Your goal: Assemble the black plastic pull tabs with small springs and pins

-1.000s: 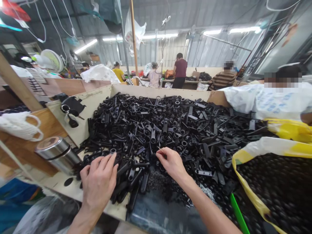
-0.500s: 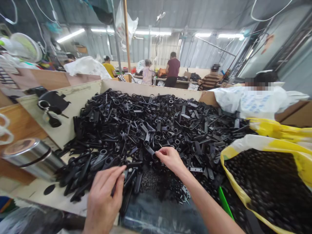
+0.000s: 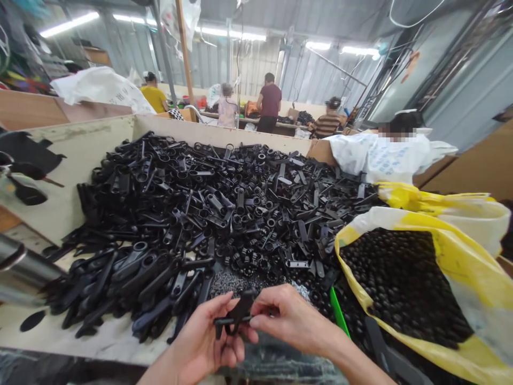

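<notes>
My left hand (image 3: 200,337) is closed around a black plastic part (image 3: 241,309), palm turned up, low in the middle of the view. Thumb and fingertips of my right hand (image 3: 290,315) pinch together at the right side of that part. A thin, light pin-like piece shows at the right fingertips, lying against the black part. Just beyond the hands is a small heap of tiny grey metal pieces (image 3: 230,282). Behind it spreads a large pile of black plastic lever-shaped parts and rings (image 3: 216,203). Longer black handle-like parts (image 3: 116,283) lie to the left.
A yellow and white bag (image 3: 460,251) full of small black pieces stands at right, beside a green strip (image 3: 340,314). Wooden boards (image 3: 160,124) wall the pile. A steel flask (image 3: 24,267) stands at left. Several people work in the background.
Both hands have come together low in the middle; the right hand drew back from the pile. The left hand now holds the black plastic part. The view has shifted right and down.
</notes>
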Available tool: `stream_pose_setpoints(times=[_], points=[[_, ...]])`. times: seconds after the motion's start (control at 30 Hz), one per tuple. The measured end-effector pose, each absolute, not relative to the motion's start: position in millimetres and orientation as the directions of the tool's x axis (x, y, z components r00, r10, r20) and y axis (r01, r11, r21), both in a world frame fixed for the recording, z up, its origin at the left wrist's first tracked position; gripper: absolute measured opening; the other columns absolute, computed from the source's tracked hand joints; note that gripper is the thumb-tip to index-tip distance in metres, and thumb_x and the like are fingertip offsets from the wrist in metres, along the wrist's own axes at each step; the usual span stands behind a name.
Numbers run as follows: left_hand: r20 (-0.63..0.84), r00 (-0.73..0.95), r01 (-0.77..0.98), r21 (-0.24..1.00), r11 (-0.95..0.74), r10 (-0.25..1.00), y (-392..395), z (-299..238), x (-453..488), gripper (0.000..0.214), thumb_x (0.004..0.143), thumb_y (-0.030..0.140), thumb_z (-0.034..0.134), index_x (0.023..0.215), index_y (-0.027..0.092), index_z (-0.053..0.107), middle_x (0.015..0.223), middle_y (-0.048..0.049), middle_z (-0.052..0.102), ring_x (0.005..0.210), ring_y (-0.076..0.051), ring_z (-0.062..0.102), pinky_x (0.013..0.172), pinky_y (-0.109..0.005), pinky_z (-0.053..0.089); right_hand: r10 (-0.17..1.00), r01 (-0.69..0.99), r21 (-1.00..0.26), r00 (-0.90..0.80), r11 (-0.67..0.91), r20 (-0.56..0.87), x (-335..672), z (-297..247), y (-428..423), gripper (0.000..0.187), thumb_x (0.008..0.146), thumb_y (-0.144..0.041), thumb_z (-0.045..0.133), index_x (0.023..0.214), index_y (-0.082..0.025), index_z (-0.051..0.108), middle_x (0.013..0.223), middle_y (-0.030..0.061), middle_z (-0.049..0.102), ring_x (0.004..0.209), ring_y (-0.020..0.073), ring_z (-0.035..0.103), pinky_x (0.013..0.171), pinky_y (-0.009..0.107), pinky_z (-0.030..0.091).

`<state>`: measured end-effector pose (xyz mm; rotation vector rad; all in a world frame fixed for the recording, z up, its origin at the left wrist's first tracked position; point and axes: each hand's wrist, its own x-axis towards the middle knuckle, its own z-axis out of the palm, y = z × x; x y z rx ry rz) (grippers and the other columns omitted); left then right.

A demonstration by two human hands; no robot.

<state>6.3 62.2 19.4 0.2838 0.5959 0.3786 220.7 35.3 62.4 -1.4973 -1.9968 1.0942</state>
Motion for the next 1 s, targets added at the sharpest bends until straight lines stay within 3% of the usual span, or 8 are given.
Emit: stream_pose_setpoints(times=[0.1,0.23,0.33,0.47,0.57,0.67,0.83,1.0], points=[[-0.493,0.744,-0.277,0.386,0.880,0.451,72.0,29.6,11.9,0.054,0.107,0.047,0.043,0.111,0.002,0.074,0.085,-0.0198,0.080,0.058,-0.018,0.076,0.053,-0.022,0.061,0.974,0.668,-0.732,-0.226,0.133,-0.029,223.5,50.9,43.4,0.013,0.088,-0.014,0.068,0.086,-0.021,0.078,0.079,-0.0020,0.077,0.068,0.0142,0.064,0.062,0.021,0.041],[-0.521,0.640,-0.340,0.469,0.815,0.566,83.2,38.1,18.0,0.028,0.103,0.023,0.057,0.122,0.007,0.070,0.089,-0.0168,0.080,0.068,-0.020,0.078,0.063,-0.025,0.064,0.943,0.827,-0.453,-0.303,0.333,0.140,229.1,48.2,54.0,0.019,0.099,-0.012,0.059,0.100,-0.022,0.075,0.098,0.0027,0.076,0.082,0.0163,0.071,0.070,0.023,0.045],[-0.559,0.531,-0.380,0.514,0.769,0.637,88.6,38.2,19.7,0.025,0.103,0.021,0.057,0.121,0.009,0.069,0.090,-0.0165,0.080,0.069,-0.018,0.076,0.067,-0.026,0.064,0.934,0.894,-0.270,-0.346,0.358,0.092,234.2,54.1,61.9,0.016,0.104,-0.017,0.059,0.106,-0.022,0.073,0.102,0.0037,0.075,0.086,0.0169,0.073,0.070,0.023,0.045],[-0.585,0.441,-0.363,0.577,0.732,0.681,85.6,32.3,22.8,0.024,0.101,0.030,0.060,0.113,0.011,0.070,0.102,-0.0157,0.077,0.081,-0.019,0.073,0.072,-0.030,0.063,0.935,0.911,-0.211,-0.352,0.353,0.046,240.8,66.2,72.9,0.013,0.104,-0.021,0.062,0.104,-0.022,0.074,0.101,0.0030,0.076,0.087,0.0179,0.074,0.071,0.023,0.045],[-0.414,0.314,-0.099,0.881,0.463,0.854,78.7,28.1,29.1,0.043,0.092,0.043,0.068,0.129,0.020,0.067,0.128,-0.0149,0.070,0.116,-0.030,0.065,0.082,-0.041,0.061,0.926,0.912,-0.176,-0.377,0.371,-0.002,242.8,82.3,81.7,0.011,0.099,-0.021,0.068,0.091,-0.021,0.076,0.093,0.0033,0.077,0.080,0.0198,0.074,0.068,0.025,0.044],[-0.127,0.253,0.175,0.981,0.084,0.959,79.8,31.0,37.4,0.054,0.080,0.036,0.078,0.132,0.023,0.068,0.143,-0.0126,0.062,0.135,-0.034,0.051,0.102,-0.045,0.051,0.913,0.907,-0.151,-0.405,0.393,-0.052,239.7,105.5,91.4,0.010,0.092,-0.019,0.074,0.082,-0.021,0.077,0.087,0.0046,0.078,0.080,0.0226,0.073,0.068,0.027,0.042],[0.025,0.292,0.218,0.972,-0.092,0.956,105.6,41.5,44.6,0.046,0.087,0.037,0.068,0.130,0.022,0.071,0.105,-0.0063,0.078,0.102,-0.026,0.069,0.091,-0.037,0.051,0.905,0.898,-0.164,-0.422,0.408,-0.059,232.5,133.1,104.2,0.011,0.089,-0.019,0.076,0.080,-0.025,0.077,0.083,0.0006,0.077,0.085,0.0215,0.073,0.069,0.026,0.040],[0.125,0.179,0.280,0.944,-0.172,0.976,123.2,36.5,35.6,0.023,0.086,0.028,0.062,0.097,0.020,0.080,0.093,-0.0055,0.077,0.089,-0.024,0.068,0.081,-0.033,0.050,0.963,0.948,-0.174,-0.262,0.268,0.060,237.1,114.4,100.4,0.012,0.095,-0.021,0.071,0.083,-0.023,0.073,0.085,0.0012,0.075,0.082,0.0198,0.071,0.067,0.026,0.040]])
